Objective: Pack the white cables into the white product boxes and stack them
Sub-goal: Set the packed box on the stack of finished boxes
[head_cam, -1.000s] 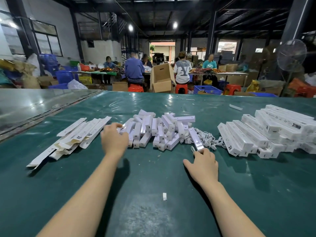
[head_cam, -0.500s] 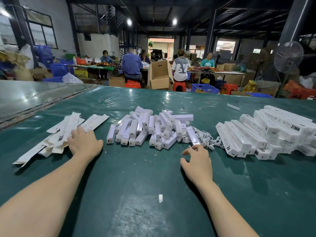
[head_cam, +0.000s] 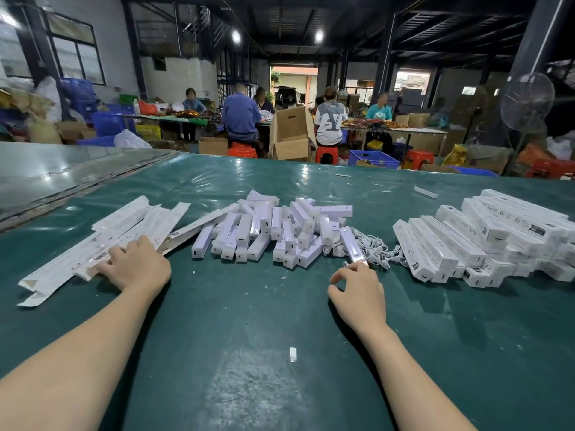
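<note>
1. The left hand [head_cam: 137, 269] is lying on the near end of the flat unfolded boxes [head_cam: 124, 223] at the left of the green table [head_cam: 217, 321]. Its fingers are spread and pressing down without clasping anything.
2. The right hand [head_cam: 357, 293] is reaching forward with loosely bent fingers. One fingertip is touching the near end of a slim white box [head_cam: 351, 244], and the thumb is standing apart, so nothing is being gripped.
3. The white cables [head_cam: 375, 247] are lying tangled just right of that slim box, between the middle heap of small white boxes [head_cam: 267, 231] and the packed boxes [head_cam: 485, 241] stacked at the right.
4. Bare table is stretching across the near side between the forearms, where a white scrap [head_cam: 293, 354] is lying.
5. The table's far left edge is running alongside a grey surface [head_cam: 62, 169].
</note>
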